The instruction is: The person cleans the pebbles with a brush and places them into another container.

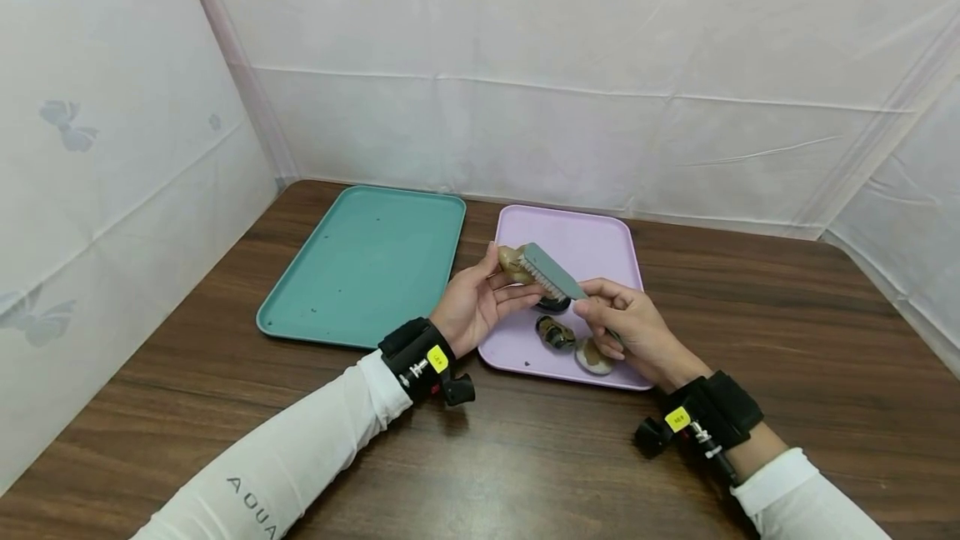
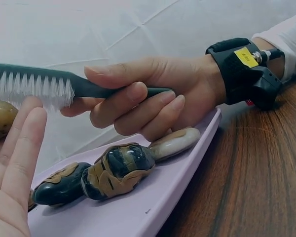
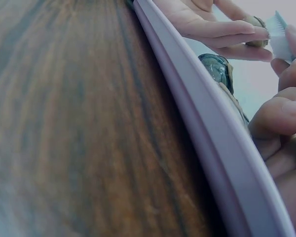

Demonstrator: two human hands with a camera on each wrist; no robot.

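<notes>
Above the near half of the lilac rectangular plastic tray (image 1: 592, 244), the left hand (image 1: 476, 307) cups a smooth tan oval stone (image 1: 512, 262) in curled fingertips, the stone sitting at the far end of the fingers, well out from the palm. Against it lies the grey-green long-handled brush with white bristles (image 1: 549, 272), whose handle the right hand (image 1: 626, 327) pinches between thumb and curled fingers; its head sticks out beyond that grip toward the left hand. The brush's long axis runs from the right hand up and leftward, head farthest from the person, bristles facing the stone and the left palm. Three more stones lie on the tray below the hands: a dark glossy stone (image 2: 59, 185), a mottled black-and-tan stone (image 2: 119, 169) touching it, and a pale flat stone (image 2: 173, 143) nearest the right hand. That makes four stones, one brush and two trays, the second being a teal rectangular plastic tray (image 1: 367, 261) just beside the lilac one on the brown wooden table (image 1: 525, 457).
</notes>
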